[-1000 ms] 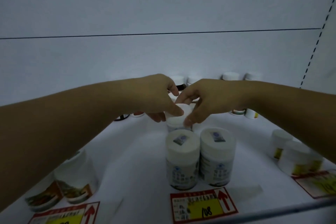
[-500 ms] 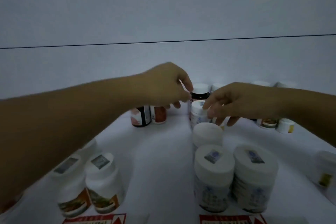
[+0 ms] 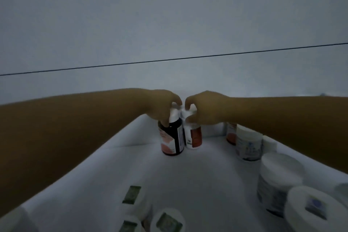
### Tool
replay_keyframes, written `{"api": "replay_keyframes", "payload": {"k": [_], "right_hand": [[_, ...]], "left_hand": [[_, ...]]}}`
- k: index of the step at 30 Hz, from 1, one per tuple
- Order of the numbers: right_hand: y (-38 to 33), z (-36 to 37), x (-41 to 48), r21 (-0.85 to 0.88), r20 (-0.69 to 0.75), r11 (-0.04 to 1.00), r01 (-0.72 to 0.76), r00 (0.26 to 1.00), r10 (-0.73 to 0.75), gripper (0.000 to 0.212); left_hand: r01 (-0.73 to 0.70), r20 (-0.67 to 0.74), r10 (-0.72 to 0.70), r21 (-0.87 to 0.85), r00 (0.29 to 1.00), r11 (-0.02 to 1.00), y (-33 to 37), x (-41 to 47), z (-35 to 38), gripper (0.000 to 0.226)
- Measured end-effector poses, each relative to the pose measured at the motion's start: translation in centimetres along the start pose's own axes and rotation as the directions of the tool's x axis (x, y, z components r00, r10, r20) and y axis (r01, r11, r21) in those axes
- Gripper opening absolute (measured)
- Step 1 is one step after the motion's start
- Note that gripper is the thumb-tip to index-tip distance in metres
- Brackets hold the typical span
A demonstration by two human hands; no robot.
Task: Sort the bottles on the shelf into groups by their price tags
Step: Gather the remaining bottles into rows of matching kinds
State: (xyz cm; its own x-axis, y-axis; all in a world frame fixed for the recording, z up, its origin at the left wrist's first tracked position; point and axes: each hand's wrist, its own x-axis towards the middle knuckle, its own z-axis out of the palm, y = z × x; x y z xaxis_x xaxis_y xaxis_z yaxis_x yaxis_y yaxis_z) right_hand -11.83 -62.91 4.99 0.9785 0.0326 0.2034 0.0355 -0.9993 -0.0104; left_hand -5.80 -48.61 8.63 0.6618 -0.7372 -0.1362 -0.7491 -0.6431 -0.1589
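Observation:
At the back of the white shelf (image 3: pixel 197 175) stand two bottles side by side. My left hand (image 3: pixel 162 107) grips the white cap of a dark bottle (image 3: pixel 172 138) with a red and white label. My right hand (image 3: pixel 203 108) grips the top of a white bottle (image 3: pixel 194 137) with a red label, which touches the dark one. Both bottles are upright on the shelf. Their caps are mostly hidden under my fingers.
A row of white-capped bottles (image 3: pixel 278 177) runs along the right, one with a red label (image 3: pixel 230 133) at the back. Several white caps with green stickers (image 3: pixel 167 221) sit at the bottom left. The shelf's back wall (image 3: pixel 169 34) is close behind the hands.
Both hands moved left to the back of the shelf and closed on the two bottles. The view shifted left, so the blue-label bottles now sit at the right.

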Motion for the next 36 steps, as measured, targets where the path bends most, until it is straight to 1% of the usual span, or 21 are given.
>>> {"api": "replay_keyframes", "payload": {"k": [3, 5, 6, 8, 10, 12, 15, 18, 20, 23, 26, 29, 33, 36], "right_hand": [[-0.5, 0.8, 0.8, 0.022, -0.138, 0.999, -0.026, 0.990, 0.028, 0.031], [-0.8, 1.0, 0.9, 0.038, -0.172, 0.999, -0.038, 0.984, 0.044, 0.031], [-0.9, 0.9, 0.8, 0.064, -0.167, 0.997, -0.047, 0.984, 0.057, 0.033], [-1.3, -0.1, 0.4, 0.153, -0.158, 0.987, -0.053, 0.984, 0.077, 0.034], [-1.9, -1.7, -0.3, 0.272, -0.169, 0.962, -0.013, 0.984, 0.061, 0.030], [-3.2, -3.1, -1.0, 0.393, -0.159, 0.918, 0.057, 0.987, 0.006, 0.024], [-6.3, -4.7, -1.4, 0.491, -0.153, 0.850, 0.190, 0.979, -0.131, 0.022], [-9.7, -5.6, -1.2, 0.585, -0.148, 0.761, 0.280, 0.960, -0.239, 0.022], [-12.1, -5.8, -0.9, 0.607, -0.138, 0.730, 0.313, 0.947, -0.292, 0.021], [-15.6, -5.5, -0.5, 0.606, -0.126, 0.710, 0.359, 0.924, -0.360, 0.020], [-18.7, -5.1, 0.0, 0.626, -0.123, 0.685, 0.372, 0.915, -0.384, 0.020], [-21.6, -5.0, 0.5, 0.621, -0.123, 0.688, 0.377, 0.913, -0.389, 0.020], [-25.7, -4.9, 1.7, 0.604, -0.114, 0.702, 0.377, 0.913, -0.393, 0.023], [-28.5, -4.9, 2.4, 0.596, -0.081, 0.711, 0.373, 0.909, -0.409, 0.025]], "left_hand": [[-0.026, 0.008, 0.026, 0.052, 1.000, 0.998, -0.6, 0.4, -0.1, 0.059], [-0.019, 0.036, 0.017, 0.039, 0.999, 0.999, -1.2, 0.1, -0.4, 0.054], [-0.009, 0.049, 0.009, -0.002, 0.999, 1.000, -1.6, -0.3, -0.7, 0.052], [0.021, 0.051, -0.015, -0.139, 0.999, 0.990, -2.8, -1.9, -1.6, 0.048], [0.053, 0.024, -0.048, -0.268, 0.999, 0.962, -4.2, -4.3, -2.9, 0.048], [0.062, -0.032, -0.077, -0.345, 0.996, 0.936, -5.6, -7.3, -3.8, 0.049], [0.080, -0.114, -0.142, -0.433, 0.983, 0.898, -7.5, -11.9, -3.9, 0.047], [0.143, -0.166, -0.242, -0.460, 0.956, 0.876, -9.4, -15.8, -2.8, 0.043], [0.194, -0.197, -0.313, -0.460, 0.929, 0.866, -10.7, -18.2, -2.0, 0.043], [0.254, -0.220, -0.378, -0.442, 0.899, 0.860, -12.8, -21.5, -0.9, 0.044], [0.290, -0.230, -0.427, -0.457, 0.875, 0.841, -15.3, -24.3, 0.0, 0.039], [0.317, -0.247, -0.466, -0.468, 0.849, 0.825, -18.2, -26.2, 0.9, 0.035], [0.383, -0.208, -0.514, -0.456, 0.832, 0.804, -22.5, -28.0, 2.1, 0.032], [0.432, -0.155, -0.538, -0.436, 0.828, 0.790, -25.4, -29.3, 3.1, 0.030]]}}
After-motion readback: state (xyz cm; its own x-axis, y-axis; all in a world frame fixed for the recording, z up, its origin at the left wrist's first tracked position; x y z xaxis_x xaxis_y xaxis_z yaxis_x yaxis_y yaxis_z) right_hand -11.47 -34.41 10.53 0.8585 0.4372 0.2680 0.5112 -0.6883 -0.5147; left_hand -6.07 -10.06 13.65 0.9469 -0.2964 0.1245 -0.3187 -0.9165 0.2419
